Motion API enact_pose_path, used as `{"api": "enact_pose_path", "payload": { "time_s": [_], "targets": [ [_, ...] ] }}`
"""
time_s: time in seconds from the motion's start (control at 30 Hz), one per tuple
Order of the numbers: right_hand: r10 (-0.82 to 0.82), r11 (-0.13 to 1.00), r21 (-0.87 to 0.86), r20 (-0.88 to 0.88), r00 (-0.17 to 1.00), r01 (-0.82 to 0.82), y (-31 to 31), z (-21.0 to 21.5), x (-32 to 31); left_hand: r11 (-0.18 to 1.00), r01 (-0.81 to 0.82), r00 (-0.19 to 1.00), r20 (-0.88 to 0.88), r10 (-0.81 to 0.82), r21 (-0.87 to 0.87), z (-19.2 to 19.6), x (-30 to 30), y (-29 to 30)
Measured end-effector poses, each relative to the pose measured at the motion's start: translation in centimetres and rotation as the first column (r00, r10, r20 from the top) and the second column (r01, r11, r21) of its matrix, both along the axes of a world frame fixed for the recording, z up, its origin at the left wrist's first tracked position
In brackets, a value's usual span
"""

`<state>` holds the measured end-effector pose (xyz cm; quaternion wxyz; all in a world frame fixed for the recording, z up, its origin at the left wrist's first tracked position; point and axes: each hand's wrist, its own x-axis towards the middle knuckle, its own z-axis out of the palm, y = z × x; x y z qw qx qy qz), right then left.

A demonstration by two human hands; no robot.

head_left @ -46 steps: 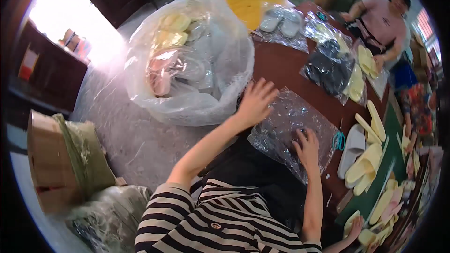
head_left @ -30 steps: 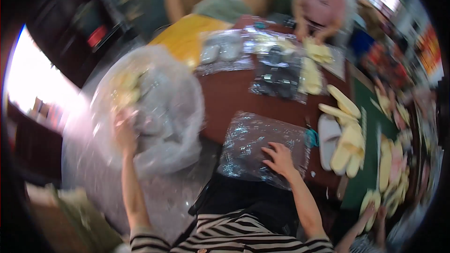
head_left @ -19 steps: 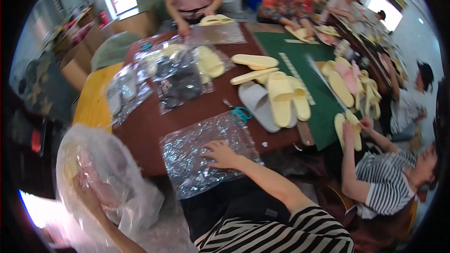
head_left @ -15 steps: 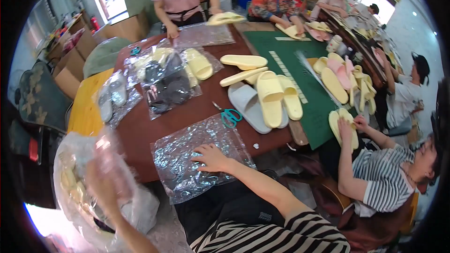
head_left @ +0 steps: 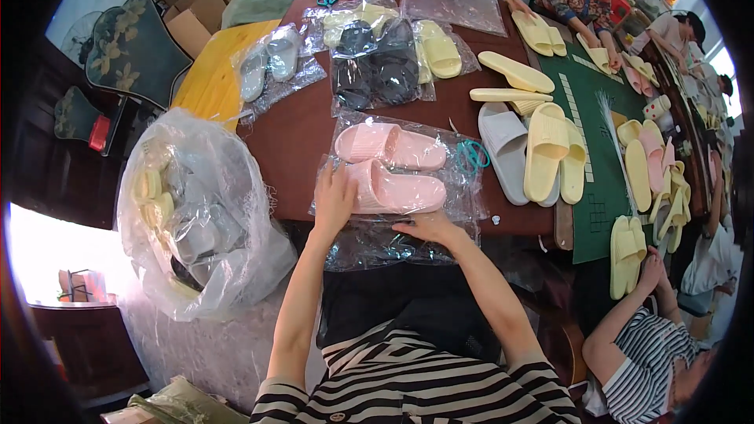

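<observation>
A pair of pink slippers [head_left: 408, 192] in clear plastic lies before me on the brown table. My left hand [head_left: 336, 198] rests on the left end of the nearer slipper, its fingers stretched out. At the slippers' near edge is my right hand [head_left: 433, 228], with fingers apart and nothing visible in it. Under both hands, a crinkled clear plastic bag [head_left: 369, 245] hangs toward my lap. Teal-handled scissors [head_left: 473, 155] lie right of the slippers, partly under plastic.
A large clear sack [head_left: 263, 228] of bagged slippers stands at my left. Bagged black slippers [head_left: 353, 82] and grey slippers [head_left: 281, 55] lie farther back. Loose yellow slippers [head_left: 545, 153] are stacked at right by a green mat [head_left: 593, 224]. Co-workers handle slippers around the tables.
A pink blur in my left hand was over the sack; the pink slippers now lie in front of me. My right hand has shifted right from the middle of the flat bag. The view has turned.
</observation>
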<state>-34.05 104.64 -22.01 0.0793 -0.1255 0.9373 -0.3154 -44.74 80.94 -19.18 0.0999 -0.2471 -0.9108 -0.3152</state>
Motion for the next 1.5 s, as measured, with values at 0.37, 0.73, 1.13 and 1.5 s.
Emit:
{"api": "enact_pose_path", "payload": {
  "time_s": [0.37, 0.73, 1.13, 1.5],
  "targets": [
    [-0.037, 0.943, -0.325, 0.126, 0.991, 0.076, -3.2, 7.1, 0.9, 0.915, -0.308, 0.891, 0.416, 0.181, 0.261, -1.9, -1.9, -7.0],
    [-0.345, 0.63, -0.528, 0.466, 0.815, 0.569, 8.7, 11.5, 9.0, 0.997, -0.079, 0.986, 0.15, 0.075, 0.026, 5.5, 2.7, -5.3],
    [-0.224, 0.261, -0.407, 0.857, 0.465, 0.876, 12.0, 2.2, 2.3, 0.995, 0.034, 0.988, 0.147, -0.047, 0.092, -5.1, -1.0, -1.8],
    [0.059, -0.042, -0.772, 0.631, 0.773, 0.634, 11.0, 2.6, 1.7, 0.999, 0.05, 0.989, 0.141, -0.048, -0.012, -5.4, -1.9, -3.1]
  ]
}}
